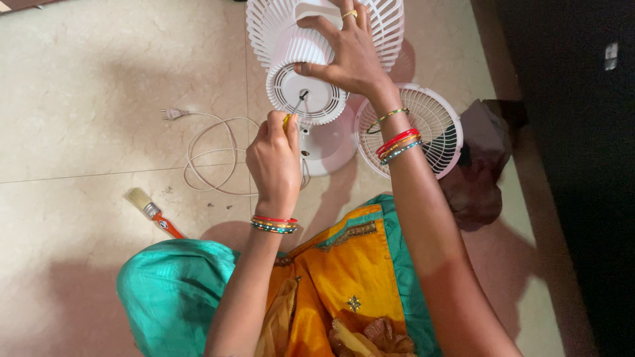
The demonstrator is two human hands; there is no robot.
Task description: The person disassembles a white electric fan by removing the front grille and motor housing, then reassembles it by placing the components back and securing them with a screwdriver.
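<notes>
Bare tiled floor (79, 86) lies open to the left; a dark wall (569, 165) closes the right. The right hand (347, 53) grips the white fan's motor housing (301, 73), fingers spread over it. The left hand (274, 162), just below, has its fingers clenched around a screwdriver (297, 106) whose tip meets the housing's centre.

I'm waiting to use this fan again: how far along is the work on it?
Done: one round grille is off, lying on the floor. In hand: the left hand drives a screwdriver into the motor housing's back while the right hand steadies it. Left: the paintbrush lies untouched, and the cord is unplugged.
</notes>
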